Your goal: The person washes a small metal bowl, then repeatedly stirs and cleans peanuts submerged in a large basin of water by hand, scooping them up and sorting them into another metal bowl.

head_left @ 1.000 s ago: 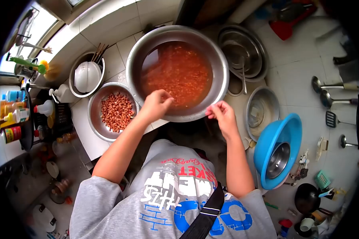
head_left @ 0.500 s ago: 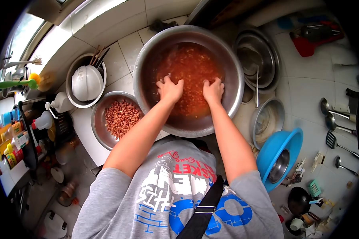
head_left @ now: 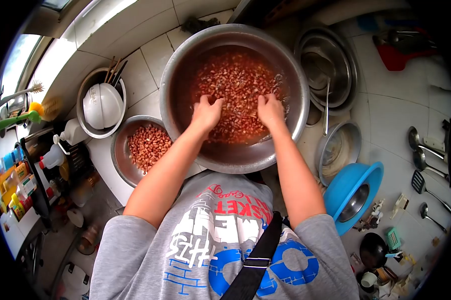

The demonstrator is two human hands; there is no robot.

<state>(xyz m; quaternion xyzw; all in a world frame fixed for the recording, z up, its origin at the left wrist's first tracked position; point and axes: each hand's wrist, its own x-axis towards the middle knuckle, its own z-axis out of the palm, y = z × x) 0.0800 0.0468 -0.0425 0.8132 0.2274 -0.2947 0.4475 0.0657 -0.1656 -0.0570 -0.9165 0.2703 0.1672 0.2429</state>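
A large metal basin (head_left: 166,105) holds reddish water with many red-skinned peanuts (head_left: 238,75), the nuts showing at the surface. Both of my hands reach into it from the near side. My left hand (head_left: 207,114) dips into the peanuts at the left, its fingers curled down and the tips hidden among the nuts. On the right, my right hand (head_left: 271,111) is likewise curled, with its fingertips down in the wet peanuts. A smaller metal bowl (head_left: 118,159) of drier-looking peanuts stands beside the basin, near my left forearm.
White bowls (head_left: 103,106) and chopsticks sit in a metal pot at the left. Nested metal basins (head_left: 353,75) with a ladle, another metal bowl (head_left: 356,142) and a blue basin (head_left: 375,175) line the right. Ladles and a slotted turner (head_left: 418,181) hang on the tiled wall.
The peanuts have come up to the surface, where mostly cloudy red water showed before. Both hands remain in the basin, with fingers more curled. The view has shifted slightly.
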